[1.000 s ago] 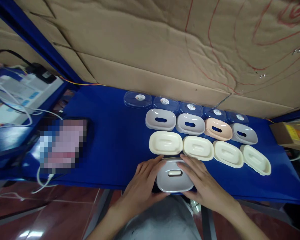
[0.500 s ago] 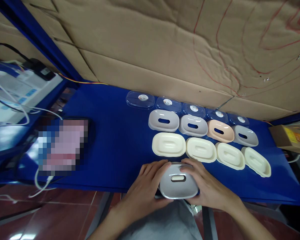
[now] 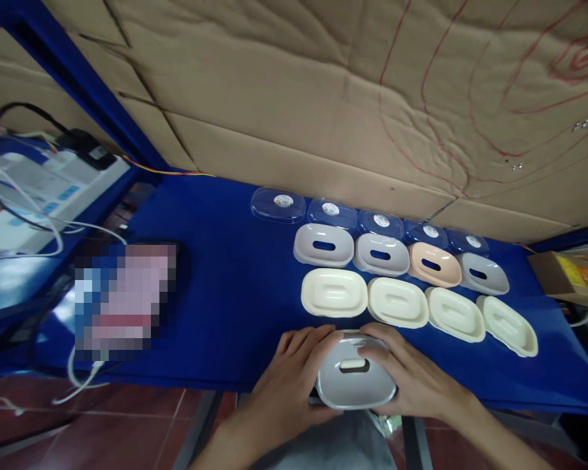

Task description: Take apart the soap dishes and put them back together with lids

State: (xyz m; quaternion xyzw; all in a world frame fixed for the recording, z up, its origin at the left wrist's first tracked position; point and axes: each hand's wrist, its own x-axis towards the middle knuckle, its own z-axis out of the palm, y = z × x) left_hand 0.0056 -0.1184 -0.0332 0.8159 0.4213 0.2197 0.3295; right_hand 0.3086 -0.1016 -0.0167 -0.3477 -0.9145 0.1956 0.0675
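Note:
Between my two hands, at the front edge of the table, is a grey soap dish [image 3: 355, 390] with a slot in its middle. A cream-coloured part shows through the slot. My left hand [image 3: 294, 372] wraps its left side, thumb near the bottom. Round the right side curls my right hand [image 3: 414, 375], a finger reaching onto the inner surface. The dish's underside is hidden. Just beyond it, a row of cream trays [image 3: 334, 307] lies on the table, with slotted dishes [image 3: 323, 259] in grey and one in peach [image 3: 435, 253] behind them.
Clear lids [image 3: 277, 207] with round stickers line the back by a cardboard wall [image 3: 274, 85]. A blurred-out device [image 3: 132, 287] with a white cable rests on the blue table [image 3: 220, 294] at left. A power strip [image 3: 59, 196] stands far left, a cardboard box [image 3: 563, 277] at right.
The view has shifted slightly, so everything sits a little lower. The grey soap dish has tilted in my hands, and the cream part now fills less of its slot.

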